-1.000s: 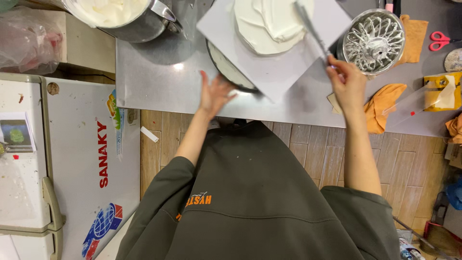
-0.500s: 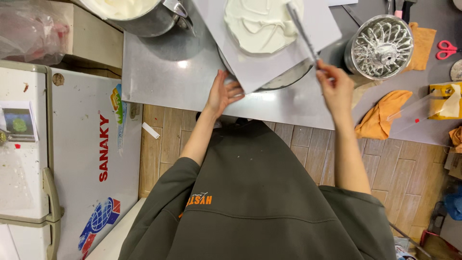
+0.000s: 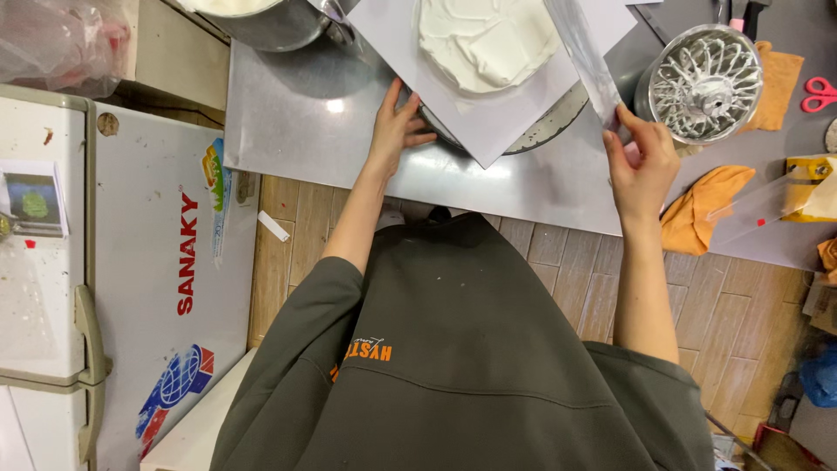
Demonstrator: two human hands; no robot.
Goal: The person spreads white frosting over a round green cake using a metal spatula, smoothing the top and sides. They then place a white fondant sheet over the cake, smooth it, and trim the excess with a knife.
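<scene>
The white-frosted cake [image 3: 484, 39] sits on a white paper square [image 3: 418, 61] atop a round turntable [image 3: 545, 131] on the steel worktop [image 3: 305, 122], at 12 o'clock from the person. The left hand [image 3: 397, 131] lies with fingers loosely spread against the turntable rim at the cake's 8 o'clock, gripping nothing. The right hand [image 3: 641, 161] pinches the lower end of a long flat icing blade [image 3: 584, 57], whose long axis runs toward 11 o'clock along the cake's 3 o'clock side, beside a whisk-filled metal bowl [image 3: 702, 83].

A white chest freezer [image 3: 113, 288], orange cloths [image 3: 702, 209] and pink scissors [image 3: 818, 93] lie around.
</scene>
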